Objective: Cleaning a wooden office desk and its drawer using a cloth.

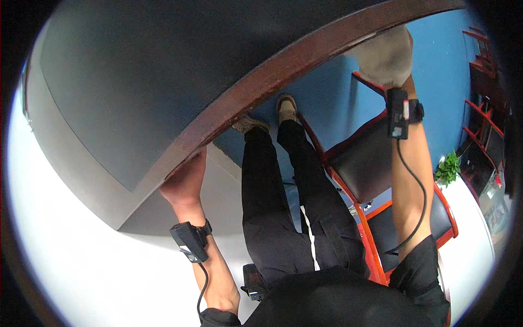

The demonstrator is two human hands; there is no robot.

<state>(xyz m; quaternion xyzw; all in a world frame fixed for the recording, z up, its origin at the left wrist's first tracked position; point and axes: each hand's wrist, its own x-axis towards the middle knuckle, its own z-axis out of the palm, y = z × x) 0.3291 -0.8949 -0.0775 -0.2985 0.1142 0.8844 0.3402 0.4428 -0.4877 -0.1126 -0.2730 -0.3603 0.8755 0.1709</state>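
Observation:
My left hand (pixel 184 184) is at the brown edge of a dark-topped table (pixel 253 92), with its fingers hidden beneath that edge. Whether it grips the table cannot be seen. At the far right end of the same edge, my right hand (pixel 410 44) is mostly covered by a greyish-beige cloth (pixel 384 59). Both hand and cloth are blurred, and the cloth meets the underside of the edge. Each wrist carries a strapped black device, the left one (pixel 189 242) and the right one (pixel 397 114), with a cable running up the arm.
Close to my legs stand a red-framed chair with a dark seat (pixel 361 167) and a second chair (pixel 408 229) behind it. A green plant (pixel 448 168) is at the right, near more red-framed furniture (pixel 484 118). My shoes (pixel 287 108) rest on blue floor (pixel 331 90).

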